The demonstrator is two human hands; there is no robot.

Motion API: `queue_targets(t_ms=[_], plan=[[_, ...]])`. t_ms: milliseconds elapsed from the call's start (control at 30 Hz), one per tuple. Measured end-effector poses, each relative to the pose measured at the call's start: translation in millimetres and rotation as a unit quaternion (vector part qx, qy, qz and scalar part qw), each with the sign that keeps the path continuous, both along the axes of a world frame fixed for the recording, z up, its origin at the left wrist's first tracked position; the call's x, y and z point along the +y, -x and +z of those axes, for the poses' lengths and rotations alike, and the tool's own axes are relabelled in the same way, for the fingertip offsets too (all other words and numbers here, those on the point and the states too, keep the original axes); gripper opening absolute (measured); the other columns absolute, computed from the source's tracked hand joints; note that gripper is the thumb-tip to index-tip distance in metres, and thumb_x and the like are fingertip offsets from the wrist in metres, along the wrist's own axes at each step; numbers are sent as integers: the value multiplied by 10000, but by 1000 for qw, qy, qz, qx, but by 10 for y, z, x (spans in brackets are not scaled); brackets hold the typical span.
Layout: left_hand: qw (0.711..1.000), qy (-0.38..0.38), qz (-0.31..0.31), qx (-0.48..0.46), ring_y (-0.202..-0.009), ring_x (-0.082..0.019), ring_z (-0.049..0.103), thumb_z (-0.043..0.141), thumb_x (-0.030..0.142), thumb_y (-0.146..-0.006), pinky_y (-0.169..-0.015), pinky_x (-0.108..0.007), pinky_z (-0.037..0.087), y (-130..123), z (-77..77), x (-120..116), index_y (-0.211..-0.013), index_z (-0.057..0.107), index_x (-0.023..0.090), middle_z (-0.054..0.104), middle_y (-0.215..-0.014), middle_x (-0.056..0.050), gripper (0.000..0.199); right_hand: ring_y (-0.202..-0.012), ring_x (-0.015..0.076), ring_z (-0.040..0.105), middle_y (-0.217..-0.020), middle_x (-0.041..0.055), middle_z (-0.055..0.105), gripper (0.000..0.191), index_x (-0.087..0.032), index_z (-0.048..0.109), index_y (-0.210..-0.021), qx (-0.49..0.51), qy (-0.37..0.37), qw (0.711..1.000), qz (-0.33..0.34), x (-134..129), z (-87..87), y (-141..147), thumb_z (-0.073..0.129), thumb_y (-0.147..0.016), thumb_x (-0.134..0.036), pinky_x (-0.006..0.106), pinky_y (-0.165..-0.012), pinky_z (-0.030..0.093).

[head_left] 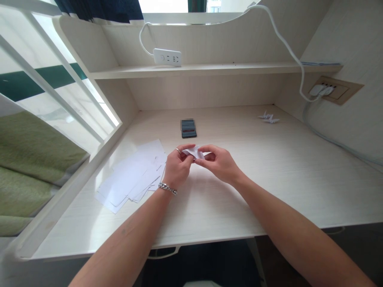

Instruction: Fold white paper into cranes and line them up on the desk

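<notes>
A small folded white paper (194, 152) is held between both hands above the middle of the desk. My left hand (178, 165) pinches its left side; this hand has a ring and a chain bracelet at the wrist. On the right side, the fingertips and thumb of my right hand (220, 162) grip the same paper. Beside my left hand lie overlapping white paper sheets (128, 171). A small dark object (188, 128) rests just beyond the hands. Folded paper cranes (269, 116) stand at the back right of the desk.
The pale desk (284, 179) has a raised left edge and a back shelf (209, 70). On the shelf sits a white power strip (167, 57). A white cable hangs down to the wall socket (338, 89) at right. Railings and green cloth (32, 167) are at left.
</notes>
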State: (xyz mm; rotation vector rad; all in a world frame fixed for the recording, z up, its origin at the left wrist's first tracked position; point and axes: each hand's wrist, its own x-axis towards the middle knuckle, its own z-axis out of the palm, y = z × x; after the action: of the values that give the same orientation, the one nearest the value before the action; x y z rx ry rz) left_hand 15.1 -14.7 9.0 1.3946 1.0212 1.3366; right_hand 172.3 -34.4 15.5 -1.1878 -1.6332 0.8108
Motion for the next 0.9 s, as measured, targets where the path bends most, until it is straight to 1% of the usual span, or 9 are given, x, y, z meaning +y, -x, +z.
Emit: queue_targets(t_ms=[100,233,333,467,600,700,767,833,900], plan=[[996,-27,54,69,-676,-162,664,655,160,-697,-659,-280,535,4,-8,-15,-1019,695,165,708,-736,-25,325,-751,193,693,-1006,69,725,352,-220,636,-1042,-22,-12,1000,-18,-8,-10,19,745,-741,-368,312,-673,539],[983,-46,103,142,-660,-171,672,669,179,-693,-664,-287,526,5,7,-53,-1018,708,185,709,-700,-16,328,-784,197,704,-1056,87,714,318,-213,597,-1112,-58,-22,998,-22,-19,-29,42,652,-821,-331,297,-676,529],[981,-57,111,151,-651,-178,682,667,209,-715,-662,-293,527,-7,6,-68,-997,710,190,711,-691,-18,286,-766,205,703,-986,81,730,282,-206,587,-1154,-136,-60,988,-41,-39,-32,74,537,-889,-288,292,-663,496],[981,-72,110,145,-650,-184,683,679,244,-732,-681,-306,524,-36,-7,-83,-994,713,199,718,-704,-23,268,-723,225,688,-870,89,738,286,-180,606,-1143,-257,-116,956,-84,-61,-43,118,441,-918,-241,296,-633,451],[976,-88,100,172,-680,-194,686,678,263,-744,-718,-323,521,-61,25,-140,-1004,716,200,729,-732,-37,270,-775,223,693,-942,87,740,289,-188,625,-1123,-274,-148,945,-97,-47,-78,117,466,-883,-184,286,-655,454],[986,-77,37,141,-690,-189,680,684,265,-738,-712,-315,523,-55,69,-170,-1046,704,186,730,-756,-42,318,-760,208,690,-925,65,744,237,-207,658,-1042,-238,-155,952,-115,-28,-86,73,477,-890,-194,279,-664,459],[996,-35,-14,81,-656,-175,663,663,256,-744,-663,-303,523,-34,88,-152,-1087,685,172,725,-769,-43,354,-731,199,678,-880,54,744,232,-211,672,-1001,-222,-166,953,-124,-23,-72,36,467,-896,-184,278,-654,453],[999,26,-21,11,-623,-159,642,645,263,-754,-609,-288,517,-5,91,-104,-1084,675,161,716,-777,-48,347,-735,190,671,-878,46,744,257,-214,680,-997,-205,-185,953,-120,-23,-53,5,452,-895,-155,274,-661,451],[996,83,-3,-42,-631,-150,639,669,319,-758,-593,-276,516,20,79,-47,-1009,684,151,707,-799,-58,302,-748,182,671,-897,38,746,274,-219,686,-1005,-185,-203,955,-110,-25,-43,-11,454,-885,-135,268,-673,459]])
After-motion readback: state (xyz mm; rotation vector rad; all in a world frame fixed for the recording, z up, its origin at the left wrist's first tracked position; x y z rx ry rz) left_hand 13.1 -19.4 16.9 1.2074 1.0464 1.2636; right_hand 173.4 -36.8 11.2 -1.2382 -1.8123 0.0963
